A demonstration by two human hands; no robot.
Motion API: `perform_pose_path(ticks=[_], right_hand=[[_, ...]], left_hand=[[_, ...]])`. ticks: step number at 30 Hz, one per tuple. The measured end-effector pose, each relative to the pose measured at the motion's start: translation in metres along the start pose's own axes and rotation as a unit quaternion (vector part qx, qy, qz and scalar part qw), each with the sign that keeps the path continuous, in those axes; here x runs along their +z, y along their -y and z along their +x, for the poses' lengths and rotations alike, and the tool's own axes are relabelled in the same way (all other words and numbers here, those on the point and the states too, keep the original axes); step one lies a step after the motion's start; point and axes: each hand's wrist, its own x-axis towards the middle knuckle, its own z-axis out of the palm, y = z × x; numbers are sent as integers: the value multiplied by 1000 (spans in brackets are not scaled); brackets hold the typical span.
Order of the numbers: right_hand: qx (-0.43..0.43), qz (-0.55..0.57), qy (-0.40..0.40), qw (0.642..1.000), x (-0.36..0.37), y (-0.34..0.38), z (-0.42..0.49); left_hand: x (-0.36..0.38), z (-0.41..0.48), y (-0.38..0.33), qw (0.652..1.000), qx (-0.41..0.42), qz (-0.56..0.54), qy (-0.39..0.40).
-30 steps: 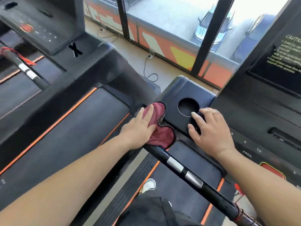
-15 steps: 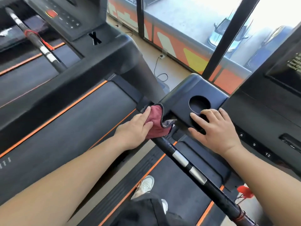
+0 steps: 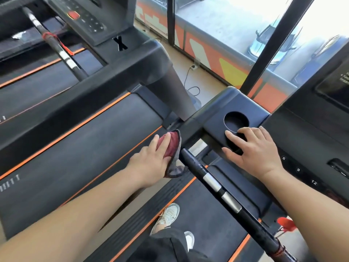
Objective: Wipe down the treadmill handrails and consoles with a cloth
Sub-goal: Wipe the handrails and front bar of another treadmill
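Observation:
My left hand (image 3: 151, 159) presses a dark red cloth (image 3: 172, 146) with straight fingers against the outer left side of the black handrail (image 3: 213, 183), just below where the rail joins the console. The cloth's grey edge hangs down under the hand. My right hand (image 3: 253, 150) lies flat on the console's left wing (image 3: 213, 118), its fingers over the near rim of the round cup holder (image 3: 236, 121). The handrail runs down to the lower right with two silver sensor bands on it.
The console panel (image 3: 309, 140) with number keys lies to the right. A second treadmill stands at left, with its belt (image 3: 71, 148), console (image 3: 88, 17) and handrail (image 3: 62, 52). Windows and a floor cable (image 3: 190, 80) lie ahead. My shoe (image 3: 167, 217) stands on the belt below.
My left hand has slid the cloth off the top of the rail joint to its left side. The right hand stays on the cup holder. The view has shifted.

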Motion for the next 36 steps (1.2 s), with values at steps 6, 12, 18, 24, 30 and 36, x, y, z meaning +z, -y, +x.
perform_pose_path(ticks=[6,12,18,24,30,36], right_hand=[[102,-20,54,993,-9,33,16],[164,-7,35,986,-3,47,8],[175,-24,62,982,-5,55,15],[170,-34,66,983,-3,56,12],[160,-59,52,984,-1,57,14],[145,-43,34,988,3,49,8]], left_hand=[[3,17,-13,999,-10,-21,-31],[16,-67,41,999,-39,-32,-8],[-1,0,-13,994,-100,-16,-36],[12,4,-37,988,-78,44,-125],[23,0,-25,982,-57,111,-143],[17,10,-30,990,-51,58,-121]])
